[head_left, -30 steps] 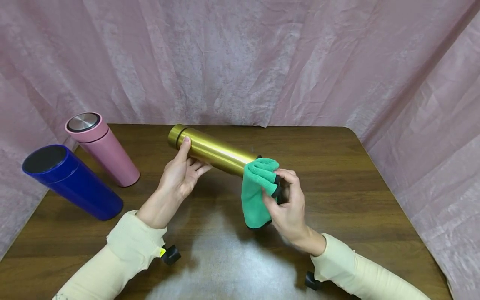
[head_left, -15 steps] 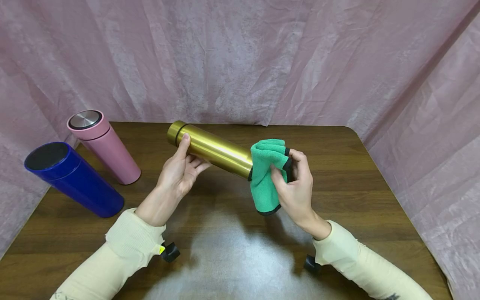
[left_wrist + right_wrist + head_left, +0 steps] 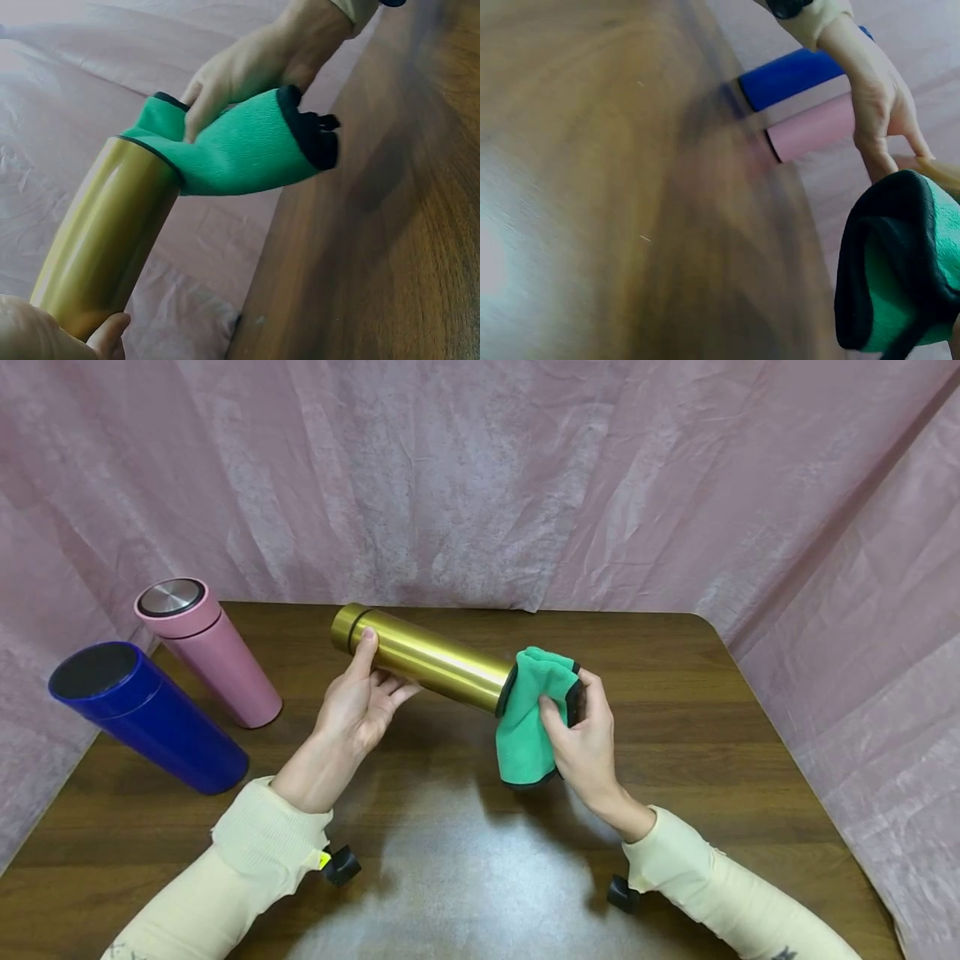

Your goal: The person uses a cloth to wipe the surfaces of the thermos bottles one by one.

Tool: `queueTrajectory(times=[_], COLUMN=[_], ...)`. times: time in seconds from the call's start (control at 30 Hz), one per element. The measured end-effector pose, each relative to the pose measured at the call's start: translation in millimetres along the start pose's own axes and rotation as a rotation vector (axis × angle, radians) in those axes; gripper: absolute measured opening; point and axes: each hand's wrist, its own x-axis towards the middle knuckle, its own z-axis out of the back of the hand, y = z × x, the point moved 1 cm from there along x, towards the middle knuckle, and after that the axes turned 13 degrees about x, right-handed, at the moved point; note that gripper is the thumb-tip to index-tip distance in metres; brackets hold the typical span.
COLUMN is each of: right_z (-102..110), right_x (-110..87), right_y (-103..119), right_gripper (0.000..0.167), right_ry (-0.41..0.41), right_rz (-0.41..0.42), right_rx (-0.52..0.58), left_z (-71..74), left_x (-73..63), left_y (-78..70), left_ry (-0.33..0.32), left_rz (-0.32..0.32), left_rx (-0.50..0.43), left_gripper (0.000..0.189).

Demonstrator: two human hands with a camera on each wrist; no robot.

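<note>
A gold thermos bottle (image 3: pixel 438 662) lies tilted in the air over the table, its capped end up at the left and its dark-rimmed base at the right. My left hand (image 3: pixel 356 710) grips it near the cap, thumb on top and fingers underneath. A green cloth (image 3: pixel 528 718) with black edging is pinched by my right hand (image 3: pixel 588 743), bunched between thumb and fingers. In the left wrist view the cloth (image 3: pixel 240 146) presses against the base of the bottle (image 3: pixel 109 232). From the right wrist the folded cloth (image 3: pixel 889 277) hides most of the bottle.
To the left a blue thermos bottle (image 3: pixel 153 718) and a pink thermos bottle (image 3: pixel 213 656) stand upright on the brown wooden table (image 3: pixel 712 760). Pink curtains (image 3: pixel 480 485) hang behind the table and along its right side.
My right hand has shifted the cloth rightward and up from the bottle's lower side, then slightly back left onto its base. The left hand and bottle have barely moved.
</note>
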Motion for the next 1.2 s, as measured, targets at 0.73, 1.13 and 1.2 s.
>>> queueTrajectory(times=[0.73, 1.13, 1.2], right_z=[-9.0, -12.2, -13.0], right_x=[-47.6, -41.4, -38.6], right_y=[9.0, 15.8, 17.5], right_gripper=[0.041, 0.044, 0.044], right_ry=[0.115, 0.152, 0.154], right_rz=[-0.166, 0.033, 0.056], right_rx=[0.045, 0.063, 0.066], left_z=[-0.4, -0.2, -0.3], left_x=[3.9, 4.2, 3.9], left_y=[-0.5, 0.3, -0.2], left_ry=[-0.022, -0.040, -0.042], left_rz=[0.023, 0.024, 0.026], left_rx=[-0.061, -0.043, -0.042], left_gripper=[0.067, 0.068, 0.069])
